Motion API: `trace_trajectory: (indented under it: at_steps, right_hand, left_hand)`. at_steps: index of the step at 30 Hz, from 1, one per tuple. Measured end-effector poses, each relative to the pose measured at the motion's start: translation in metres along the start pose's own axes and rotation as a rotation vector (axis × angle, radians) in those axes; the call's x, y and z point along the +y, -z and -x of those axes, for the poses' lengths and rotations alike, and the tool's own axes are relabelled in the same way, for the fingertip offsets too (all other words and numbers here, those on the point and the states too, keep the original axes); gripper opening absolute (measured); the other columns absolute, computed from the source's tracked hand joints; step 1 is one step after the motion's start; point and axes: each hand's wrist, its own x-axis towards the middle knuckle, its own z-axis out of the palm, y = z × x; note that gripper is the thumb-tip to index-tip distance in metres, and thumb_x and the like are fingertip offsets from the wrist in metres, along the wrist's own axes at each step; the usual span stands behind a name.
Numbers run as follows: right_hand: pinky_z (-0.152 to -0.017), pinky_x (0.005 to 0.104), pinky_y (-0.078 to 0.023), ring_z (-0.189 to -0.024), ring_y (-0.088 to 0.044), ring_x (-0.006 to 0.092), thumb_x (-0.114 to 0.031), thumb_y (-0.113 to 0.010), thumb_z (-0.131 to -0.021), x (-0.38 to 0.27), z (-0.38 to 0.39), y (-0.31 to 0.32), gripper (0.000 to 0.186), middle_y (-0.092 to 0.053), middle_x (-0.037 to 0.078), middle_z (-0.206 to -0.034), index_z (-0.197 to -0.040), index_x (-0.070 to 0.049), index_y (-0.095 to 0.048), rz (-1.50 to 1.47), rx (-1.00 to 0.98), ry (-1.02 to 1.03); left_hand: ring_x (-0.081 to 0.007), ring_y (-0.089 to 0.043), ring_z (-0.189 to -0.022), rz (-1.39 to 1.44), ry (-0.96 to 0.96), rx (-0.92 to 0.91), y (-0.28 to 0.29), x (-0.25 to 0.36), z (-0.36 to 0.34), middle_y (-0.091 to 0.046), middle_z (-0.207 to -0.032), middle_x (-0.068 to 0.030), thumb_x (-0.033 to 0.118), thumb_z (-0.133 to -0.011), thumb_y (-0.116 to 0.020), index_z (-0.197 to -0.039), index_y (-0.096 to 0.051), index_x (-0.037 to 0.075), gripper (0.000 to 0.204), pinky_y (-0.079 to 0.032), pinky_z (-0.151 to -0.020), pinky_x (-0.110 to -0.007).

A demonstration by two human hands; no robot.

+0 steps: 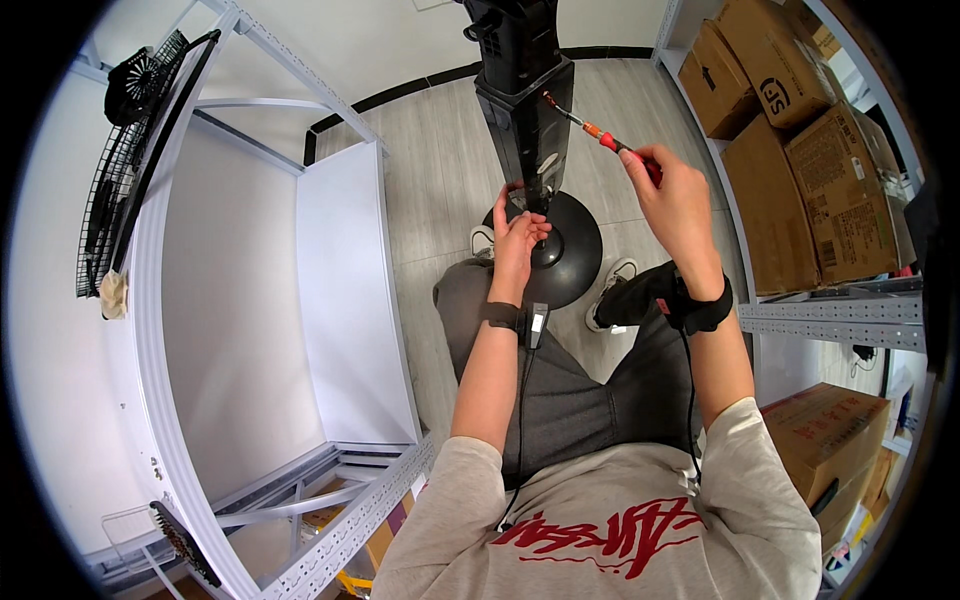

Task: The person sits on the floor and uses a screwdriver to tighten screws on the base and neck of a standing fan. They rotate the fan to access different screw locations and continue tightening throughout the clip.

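My right hand (pixel 672 192) is closed around the red-and-black handle of a screwdriver (pixel 605 139), which has an orange collar. Its thin metal shaft slants up and left, and the tip meets the side of a tall, glossy black casing (pixel 512 130) near its upper rim; whether it sits in a screw is too small to tell. At the casing's lower end is my left hand (pixel 517 240), palm turned up and fingers apart, one finger reaching up along the left side. Contact there is partly hidden. Beneath both lies a round black base (pixel 575 255).
White metal shelving (pixel 350 290) stands on the left, with a black wire rack (pixel 110 190) on it. Cardboard boxes (pixel 840 190) fill the right shelves, and another box (pixel 825 440) sits lower down. My legs straddle the round base on a grey plank floor (pixel 425 150).
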Motion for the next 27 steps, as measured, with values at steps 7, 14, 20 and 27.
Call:
trace_trajectory:
  at_steps: [7,14,20,27]
  right_hand:
    - [-0.062,0.0437,-0.049,-0.071,-0.065,0.0357,-0.024,-0.072,-0.09,0.006,0.0,-0.002,0.026,-0.068,0.017,-0.079,-0.097,-0.001,-0.062,-0.006,0.029,0.084]
    - [-0.061,0.0456,-0.048,-0.07,-0.064,0.0386,-0.027,-0.068,-0.093,0.001,0.002,-0.001,0.026,-0.065,0.019,-0.075,-0.094,-0.001,-0.064,0.054,-0.016,0.044]
    - [-0.06,0.0454,-0.047,-0.066,-0.063,0.0392,-0.029,-0.067,-0.094,0.0,0.002,-0.002,0.029,-0.064,0.019,-0.07,-0.093,0.0,-0.064,0.053,-0.03,0.009]
    - [-0.058,0.0412,-0.046,-0.062,-0.061,0.0338,-0.025,-0.07,-0.093,0.004,0.01,0.001,0.026,-0.064,0.017,-0.072,-0.094,0.0,-0.062,-0.03,0.023,0.009]
  left_hand:
    - [-0.019,-0.067,-0.085,0.007,-0.002,-0.011,0.002,-0.001,-0.002,-0.066,-0.097,-0.0132,0.006,-0.101,-0.047,-0.158,-0.019,0.019,0.064,-0.053,-0.074,-0.03]
    - [-0.019,-0.066,-0.084,-0.011,0.013,0.01,-0.001,0.002,0.0,-0.065,-0.097,-0.0129,0.006,-0.101,-0.047,-0.158,-0.019,0.018,0.064,-0.053,-0.075,-0.03]
    - [-0.0192,-0.066,-0.086,-0.01,0.018,0.023,-0.003,0.004,0.002,-0.065,-0.098,-0.0133,0.004,-0.1,-0.047,-0.157,-0.02,0.018,0.065,-0.052,-0.076,-0.03]
    - [-0.0239,-0.067,-0.093,0.035,-0.001,0.037,-0.001,0.001,0.001,-0.064,-0.106,-0.0186,-0.003,-0.097,-0.044,-0.157,-0.02,0.013,0.066,-0.054,-0.084,-0.033]
